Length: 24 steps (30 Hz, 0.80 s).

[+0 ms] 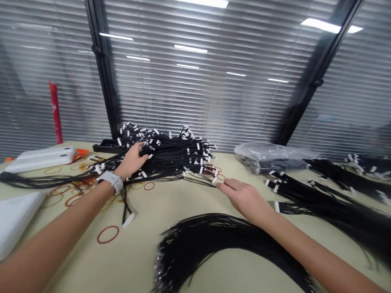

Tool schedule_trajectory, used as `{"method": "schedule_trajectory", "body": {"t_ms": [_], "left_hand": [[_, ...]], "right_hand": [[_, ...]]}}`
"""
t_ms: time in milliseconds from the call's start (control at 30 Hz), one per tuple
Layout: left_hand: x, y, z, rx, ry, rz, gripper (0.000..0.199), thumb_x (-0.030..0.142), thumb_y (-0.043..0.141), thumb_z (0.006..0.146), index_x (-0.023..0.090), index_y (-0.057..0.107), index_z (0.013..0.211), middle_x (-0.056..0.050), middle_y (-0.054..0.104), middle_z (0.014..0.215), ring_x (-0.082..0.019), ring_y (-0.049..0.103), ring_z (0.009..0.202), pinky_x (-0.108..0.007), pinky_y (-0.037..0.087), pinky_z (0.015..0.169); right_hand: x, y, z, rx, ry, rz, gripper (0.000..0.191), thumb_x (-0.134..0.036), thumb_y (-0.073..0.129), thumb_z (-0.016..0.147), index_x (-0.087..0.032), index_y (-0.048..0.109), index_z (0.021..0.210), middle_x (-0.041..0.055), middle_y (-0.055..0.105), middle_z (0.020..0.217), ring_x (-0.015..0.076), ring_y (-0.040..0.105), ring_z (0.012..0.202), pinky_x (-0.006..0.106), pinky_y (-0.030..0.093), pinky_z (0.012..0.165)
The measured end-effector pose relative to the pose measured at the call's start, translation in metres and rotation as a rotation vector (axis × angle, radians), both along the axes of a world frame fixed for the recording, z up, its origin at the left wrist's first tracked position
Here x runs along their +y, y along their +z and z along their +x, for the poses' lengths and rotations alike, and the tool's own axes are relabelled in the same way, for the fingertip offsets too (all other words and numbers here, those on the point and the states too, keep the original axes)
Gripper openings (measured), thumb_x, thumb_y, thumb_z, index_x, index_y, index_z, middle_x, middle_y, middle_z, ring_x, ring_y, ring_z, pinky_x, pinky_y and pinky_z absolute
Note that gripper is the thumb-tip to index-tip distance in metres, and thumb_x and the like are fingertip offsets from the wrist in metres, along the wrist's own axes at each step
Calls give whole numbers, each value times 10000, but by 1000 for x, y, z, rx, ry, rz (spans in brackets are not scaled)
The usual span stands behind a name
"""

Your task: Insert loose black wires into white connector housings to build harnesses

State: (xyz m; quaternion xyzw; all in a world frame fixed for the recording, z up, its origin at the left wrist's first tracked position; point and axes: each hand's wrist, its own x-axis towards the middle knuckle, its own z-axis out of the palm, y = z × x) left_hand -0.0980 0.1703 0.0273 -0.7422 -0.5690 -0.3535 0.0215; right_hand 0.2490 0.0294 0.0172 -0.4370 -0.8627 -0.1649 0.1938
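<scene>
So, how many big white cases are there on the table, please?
2: one far white case at the left, and one nearer white case beside the left forearm, partly out of frame. The black cable pile may hide others.

The left forearm (pixel 72 221) reaches up from the lower left corner, bare, slanting forward and inward. At its end the left hand (pixel 133 159) reaches farther forward than the other, back upward, its thumb (pixel 144 158) spread from the fingers (pixel 138 145) with a gap between. The right forearm (pixel 313 251) enters from the lower right, also bare. The right hand (pixel 241 196) points inward, knuckles up, its fingers drawn together in a pinch.
</scene>
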Motion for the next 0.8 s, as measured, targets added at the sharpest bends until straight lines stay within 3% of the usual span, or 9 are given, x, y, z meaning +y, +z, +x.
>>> {"method": "schedule_trajectory", "body": {"t_ms": [100,200,433,533,800], "left_hand": [[3,-3,-5,28,-21,-53,327,294,499,856,144,491,1146,-95,541,1138,-218,559,973,-427,468,815],[-2,-6,-8,122,-86,-94,263,266,531,837,142,546,1068,-90,527,1169,-217,542,1001,-419,461,828],[-18,-1,-14,336,-67,-84,156,256,524,836,133,600,894,-80,542,1139,-208,528,1005,-407,435,855],[-23,-2,-11,381,-7,-69,186,279,495,854,137,591,925,-77,561,1090,-201,546,962,-402,450,820],[-14,-10,-9,374,156,-75,293,310,493,857,143,523,1096,-86,558,1098,-206,565,943,-408,472,799]], "right_hand": [[-3,2,10,111,-54,24,302,-133,267,876,-179,524,1028,70,585,802,157,557,716,258,428,646],[-2,-2,11,195,-102,-2,251,-202,285,902,-174,502,1024,75,611,852,151,579,697,254,437,633],[13,-16,-19,239,-114,-87,155,-175,402,844,-167,524,939,49,626,649,183,591,537,257,405,514],[21,-16,-37,319,-80,-85,118,-165,421,833,-169,513,906,20,603,571,169,590,492,242,410,493],[15,4,-68,615,29,10,199,-279,206,944,-192,357,1042,33,633,832,87,642,611,186,479,564]]}}
